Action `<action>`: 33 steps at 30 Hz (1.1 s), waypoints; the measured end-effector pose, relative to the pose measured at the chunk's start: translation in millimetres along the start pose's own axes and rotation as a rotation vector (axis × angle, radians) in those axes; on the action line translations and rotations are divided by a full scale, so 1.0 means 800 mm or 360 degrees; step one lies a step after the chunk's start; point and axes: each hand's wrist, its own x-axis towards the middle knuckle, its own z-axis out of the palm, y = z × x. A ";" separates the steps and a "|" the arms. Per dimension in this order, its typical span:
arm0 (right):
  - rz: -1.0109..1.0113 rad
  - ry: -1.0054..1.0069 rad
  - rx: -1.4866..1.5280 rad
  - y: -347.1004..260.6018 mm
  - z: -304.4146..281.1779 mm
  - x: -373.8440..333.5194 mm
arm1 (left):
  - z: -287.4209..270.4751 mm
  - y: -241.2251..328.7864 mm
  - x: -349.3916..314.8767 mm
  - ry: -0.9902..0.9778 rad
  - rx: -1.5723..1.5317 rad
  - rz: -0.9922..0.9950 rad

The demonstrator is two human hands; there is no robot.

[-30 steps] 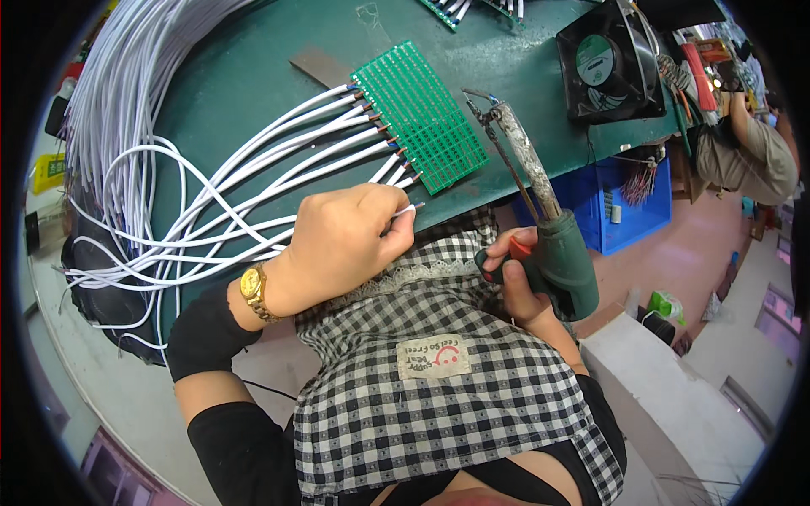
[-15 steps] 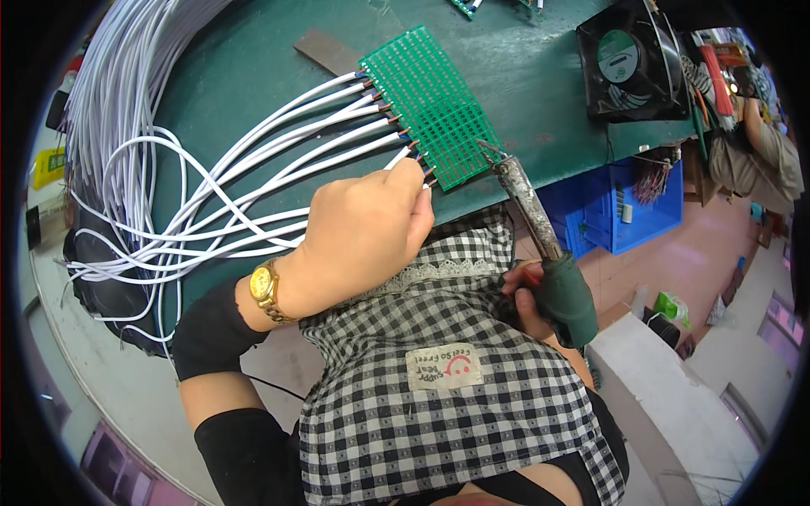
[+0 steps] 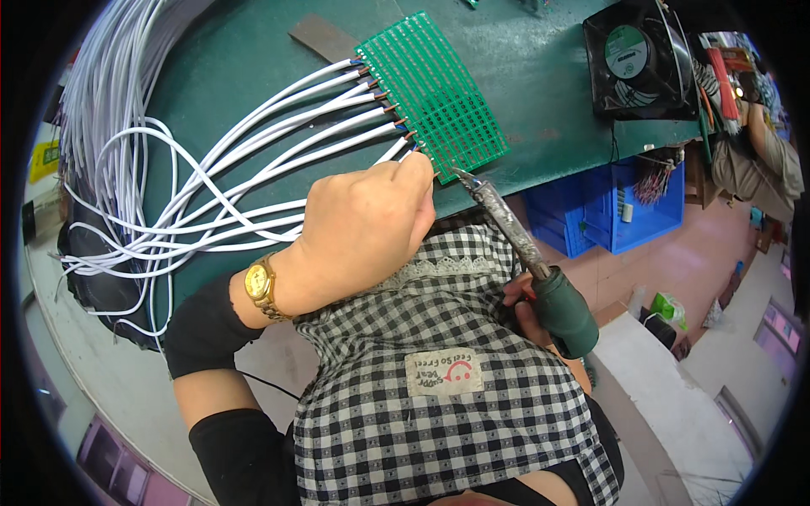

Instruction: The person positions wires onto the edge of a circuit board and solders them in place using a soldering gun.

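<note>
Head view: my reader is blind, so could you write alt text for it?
A person's right hand holds a green-handled soldering iron, its tip at the near corner of a green circuit board on a green table. The left hand is beside that corner, apparently pinching one of the white cables that fan out leftward.

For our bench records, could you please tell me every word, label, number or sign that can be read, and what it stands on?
Cream patch on the checked apron: legible lettering beside a red smiley; I won't copy the wording.
Round green fan label: print too small to read.
Yellow item at the left edge: marks too blurred.
Gold wristwatch: dial marks too small.
</note>
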 end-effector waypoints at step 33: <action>0.0094 0.0004 -0.0489 0.017 -0.017 -0.016 | 0.004 -0.002 -0.004 -0.0027 0.0027 0.0040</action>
